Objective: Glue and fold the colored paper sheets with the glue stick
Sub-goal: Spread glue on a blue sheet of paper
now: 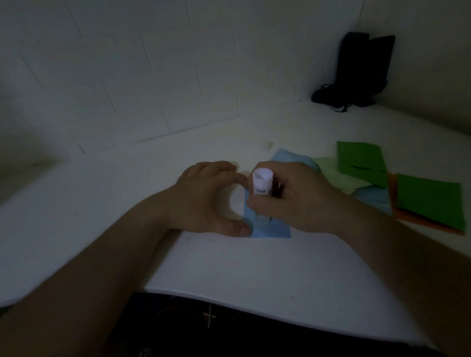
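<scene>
Now the right hand (296,200) has its fingers curled round the white glue stick (262,186), whose lower end stands on the light blue sheet (271,229). The left hand (205,198) presses the sheet's left edge with thumb and spread fingers. More green, blue and orange sheets (427,198) lie to the right on the white table (232,264).

Your glue stick (262,185): smooth white plastic, printed label. Blue sheet (271,228), green sheets (430,201): matt paper. Table (232,264): smooth, matt white.
</scene>
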### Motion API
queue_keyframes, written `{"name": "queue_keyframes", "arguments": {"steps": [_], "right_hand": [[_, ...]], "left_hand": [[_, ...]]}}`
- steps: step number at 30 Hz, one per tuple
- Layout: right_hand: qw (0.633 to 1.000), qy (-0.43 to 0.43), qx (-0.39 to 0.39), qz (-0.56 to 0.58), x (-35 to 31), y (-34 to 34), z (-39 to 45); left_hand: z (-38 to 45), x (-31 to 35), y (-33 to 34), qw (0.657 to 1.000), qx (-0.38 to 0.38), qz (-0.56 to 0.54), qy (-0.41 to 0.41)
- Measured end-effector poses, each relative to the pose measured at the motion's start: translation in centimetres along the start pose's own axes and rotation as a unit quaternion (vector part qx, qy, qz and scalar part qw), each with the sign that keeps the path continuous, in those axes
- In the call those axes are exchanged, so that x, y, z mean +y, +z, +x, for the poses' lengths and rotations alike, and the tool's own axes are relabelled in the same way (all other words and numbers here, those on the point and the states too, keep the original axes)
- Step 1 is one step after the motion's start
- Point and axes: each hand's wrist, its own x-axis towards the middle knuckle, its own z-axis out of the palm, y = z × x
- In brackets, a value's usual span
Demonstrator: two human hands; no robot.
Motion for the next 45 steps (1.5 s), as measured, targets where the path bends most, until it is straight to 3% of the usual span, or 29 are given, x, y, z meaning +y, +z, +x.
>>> {"name": "queue_keyframes", "arguments": {"steps": [5, 12, 18, 25, 31, 36, 45], "right_hand": [[1.000, -0.020, -0.008, 0.003, -0.7, 0.6, 0.3], [1.000, -0.020, -0.011, 0.015, -1.2, 1.5, 0.8], [0.997, -0.008, 0.067, 0.045, -1.0, 0.3, 0.9], [1.000, 0.001, 0.001, 0.011, -0.8, 1.0, 0.2], [1.000, -0.009, -0.009, 0.020, -0.8, 1.2, 0.4], [0.997, 0.002, 0.048, 0.063, -0.6, 0.4, 0.5], [0.999, -0.002, -0.017, -0.028, -0.1, -1.1, -0.1]], "left_hand": [[0.5, -0.7, 0.1, 0.999, -0.026, 0.023, -0.009], [1.1, -1.3, 0.8, 0.999, 0.004, 0.033, 0.035], [0.3, -0.6, 0.3, 0.999, -0.031, 0.028, -0.006], [0.3, -0.6, 0.3, 0.999, -0.032, 0.029, -0.003], [0.6, -0.8, 0.5, 0.999, -0.022, 0.033, 0.012], [0.6, -0.8, 0.4, 0.999, -0.027, 0.036, 0.006], [-0.2, -0.1, -0.1, 0.999, -0.038, 0.019, -0.004]]}}
